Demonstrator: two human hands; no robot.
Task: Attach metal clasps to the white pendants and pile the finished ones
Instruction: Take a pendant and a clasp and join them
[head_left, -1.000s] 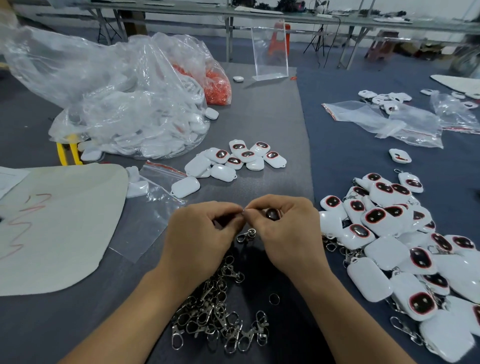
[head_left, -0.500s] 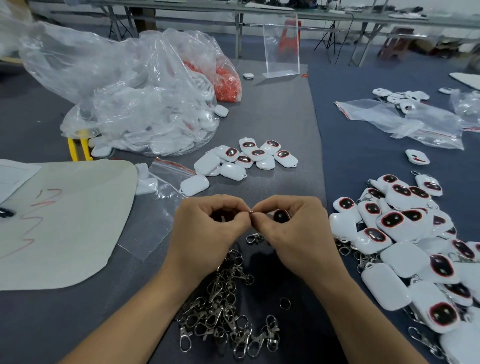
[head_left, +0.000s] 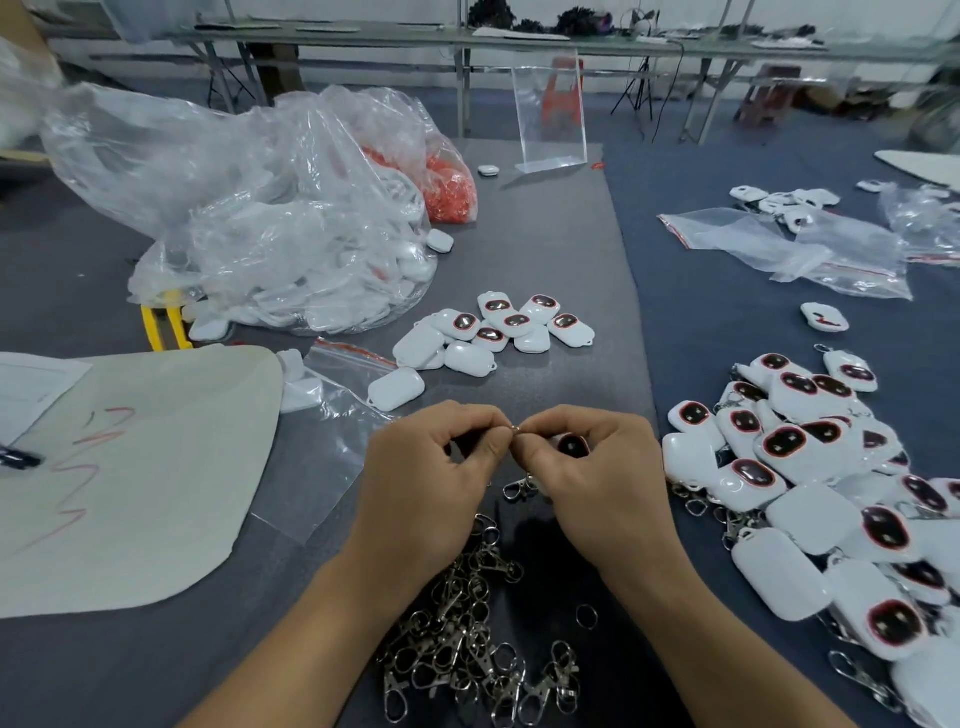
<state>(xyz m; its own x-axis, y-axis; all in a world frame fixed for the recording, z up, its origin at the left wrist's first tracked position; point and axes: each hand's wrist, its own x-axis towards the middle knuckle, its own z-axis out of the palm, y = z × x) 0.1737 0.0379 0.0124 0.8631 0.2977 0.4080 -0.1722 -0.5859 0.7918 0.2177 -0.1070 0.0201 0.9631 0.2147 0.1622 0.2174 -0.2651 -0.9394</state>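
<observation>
Both hands meet over the near middle of the grey mat (head_left: 545, 249). The left hand (head_left: 431, 478) and the right hand (head_left: 597, 483) each pinch a metal ring (head_left: 514, 427) between thumb and forefinger. The right hand also curls round a white pendant (head_left: 571, 445), whose dark face peeks out between its fingers. A clasp (head_left: 519, 488) dangles just below the fingertips; I cannot tell whether it hangs from the ring. Nearer, between the wrists, lies a heap of loose clasps (head_left: 467, 639). On the right a pile of finished pendants (head_left: 810, 467) spreads over the blue cloth, with clasps trailing at its left edge. Farther off sits a cluster of bare pendants (head_left: 498, 332), and at far left a big clear plastic bag (head_left: 270, 218) holds white pieces.
</observation>
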